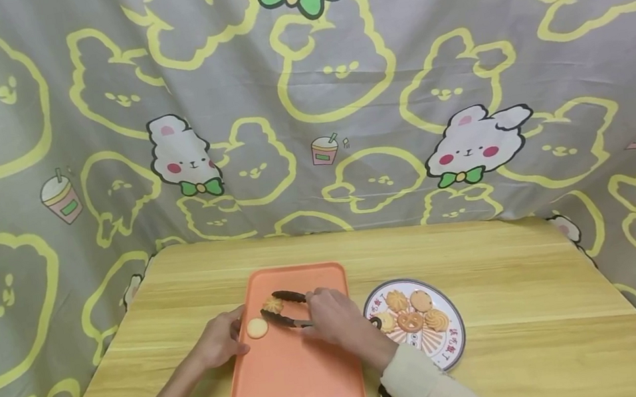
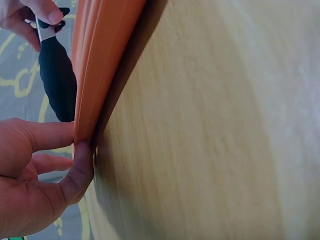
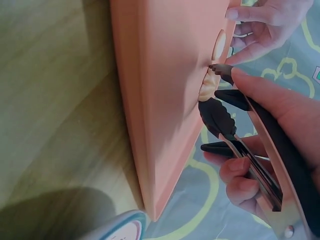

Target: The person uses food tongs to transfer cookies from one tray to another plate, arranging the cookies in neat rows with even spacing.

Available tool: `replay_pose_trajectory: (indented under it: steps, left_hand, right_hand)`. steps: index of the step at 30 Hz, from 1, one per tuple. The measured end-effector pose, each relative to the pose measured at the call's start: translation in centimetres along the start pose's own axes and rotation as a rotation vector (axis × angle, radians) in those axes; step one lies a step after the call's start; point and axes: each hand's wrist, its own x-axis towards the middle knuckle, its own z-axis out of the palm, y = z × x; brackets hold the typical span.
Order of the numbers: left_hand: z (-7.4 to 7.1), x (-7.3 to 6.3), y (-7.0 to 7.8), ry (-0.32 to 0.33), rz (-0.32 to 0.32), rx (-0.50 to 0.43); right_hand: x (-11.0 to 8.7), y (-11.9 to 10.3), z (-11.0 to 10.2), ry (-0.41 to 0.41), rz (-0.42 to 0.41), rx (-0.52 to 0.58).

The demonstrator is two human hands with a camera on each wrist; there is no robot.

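Note:
My right hand (image 1: 333, 317) grips metal tongs with black tips (image 3: 217, 117), fingers and thumb on their two arms. The tong tips stand on either side of a ridged, flower-shaped cookie (image 1: 273, 305) lying on the orange tray (image 1: 301, 388). Beside that cookie lies a smooth round cookie (image 1: 257, 328), close to the tray's left rim. In the left wrist view my left hand (image 2: 35, 175) pinches this rim between thumb and fingers. The head view has the left hand (image 1: 223, 338) at the tray's left edge, level with the round cookie.
Right of the tray stands a round patterned plate (image 1: 434, 344) with several cookies, one of them a pretzel shape (image 1: 410, 321). My right forearm crosses the plate's near left side. Behind the wooden table (image 1: 516, 280) hangs a grey curtain (image 1: 255, 86) with cartoon prints.

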Motion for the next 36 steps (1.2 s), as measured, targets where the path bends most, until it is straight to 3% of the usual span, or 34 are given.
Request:
replay_pose_trajectory:
  steps: [14,25,32,36]
  left_hand:
    - [0.1,0.1,-0.1,-0.002,0.000,-0.009]
    - [0.1,0.1,0.0,0.000,0.003,-0.011]
    - [0.2,0.0,0.1,0.000,-0.007,-0.027]
    - [0.2,0.0,0.2,-0.004,-0.010,-0.034]
  right_hand:
    - [-0.5,0.9,-0.5,-0.019,0.035,0.087]
    - [-2.2,2.5,-2.0,-0.043,-0.023,-0.030]
    - [-4.4,4.3,-3.5,-0.084,0.057,0.095]
    - [-5.8,5.4,-4.1,-0.067,0.084,0.134]
